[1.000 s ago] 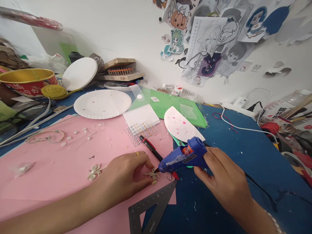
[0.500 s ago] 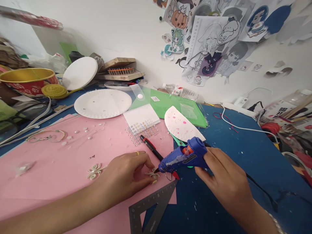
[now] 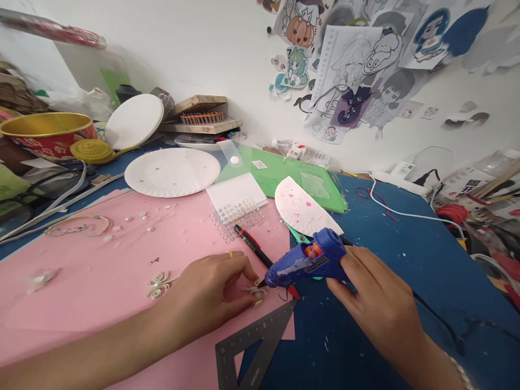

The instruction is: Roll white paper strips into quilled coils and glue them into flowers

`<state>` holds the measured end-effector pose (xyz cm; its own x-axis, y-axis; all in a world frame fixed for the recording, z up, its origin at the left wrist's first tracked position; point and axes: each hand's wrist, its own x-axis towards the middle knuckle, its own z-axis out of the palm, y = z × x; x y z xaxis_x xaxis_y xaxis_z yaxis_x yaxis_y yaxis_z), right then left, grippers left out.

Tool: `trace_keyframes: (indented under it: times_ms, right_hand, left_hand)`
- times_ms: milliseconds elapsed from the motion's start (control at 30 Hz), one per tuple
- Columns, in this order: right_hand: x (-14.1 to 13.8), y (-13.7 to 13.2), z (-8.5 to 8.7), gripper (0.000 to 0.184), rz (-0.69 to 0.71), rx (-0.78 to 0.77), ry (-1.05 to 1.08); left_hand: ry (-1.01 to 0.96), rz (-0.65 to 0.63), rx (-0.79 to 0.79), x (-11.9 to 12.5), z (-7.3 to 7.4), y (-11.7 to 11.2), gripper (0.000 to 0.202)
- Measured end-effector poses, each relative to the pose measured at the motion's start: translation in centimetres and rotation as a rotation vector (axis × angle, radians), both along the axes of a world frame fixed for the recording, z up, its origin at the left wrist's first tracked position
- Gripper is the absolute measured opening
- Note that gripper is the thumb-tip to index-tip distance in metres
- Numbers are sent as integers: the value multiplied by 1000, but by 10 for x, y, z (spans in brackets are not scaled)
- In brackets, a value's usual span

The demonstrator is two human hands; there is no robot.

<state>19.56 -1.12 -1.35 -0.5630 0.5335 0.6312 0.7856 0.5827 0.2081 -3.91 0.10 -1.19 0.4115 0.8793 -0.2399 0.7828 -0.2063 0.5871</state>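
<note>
My right hand [image 3: 376, 292] is wrapped round the handle of a blue glue gun [image 3: 304, 262]. Its dark nozzle points left and meets a small cream ornament of coiled cord [image 3: 254, 291] on the pink sheet [image 3: 122, 303]. Thumb and fingers of my left hand [image 3: 217, 284] pinch this ornament at its edges, holding it down. Left of that wrist lies a similar coiled ornament [image 3: 157, 285] with a pearl-like bead at its middle. A black and red pen [image 3: 254, 246] passes behind the gun's front, and a dark set square [image 3: 255, 341] lies just below the nozzle.
Rhinestone stickers [image 3: 238, 216] and a white paper plate [image 3: 173, 172] lie farther back. A half plate with pink marks [image 3: 306, 208] rests by a green folder [image 3: 276, 173]. The gun's black cable [image 3: 436, 317] runs right over the blue tabletop [image 3: 374, 216].
Almost nothing differs; both hands, the glue gun and the ornament keep their places. The whole view has shifted very slightly.
</note>
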Motion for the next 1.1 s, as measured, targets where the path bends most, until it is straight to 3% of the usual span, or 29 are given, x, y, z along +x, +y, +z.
trace_keyframes:
  times_ms: [600, 767, 867, 967, 1100]
  right_hand:
    - [1, 0, 1, 22, 13, -28, 1]
    - [3, 3, 2, 14, -68, -103, 126]
    - [7, 7, 6, 25, -212, -264, 276]
    - [13, 13, 13, 37, -343, -615, 516]
    - [23, 21, 18, 41, -285, -1011, 1010]
  left_hand:
    - [-17, -7, 1, 0, -3, 0, 11]
    - [-1, -5, -13, -1, -1, 0, 12]
    - [-9, -13, -8, -2, -2, 0, 12]
    - [-6, 19, -1, -3, -6, 0, 10]
    - [-15, -8, -1, -7, -11, 3, 14]
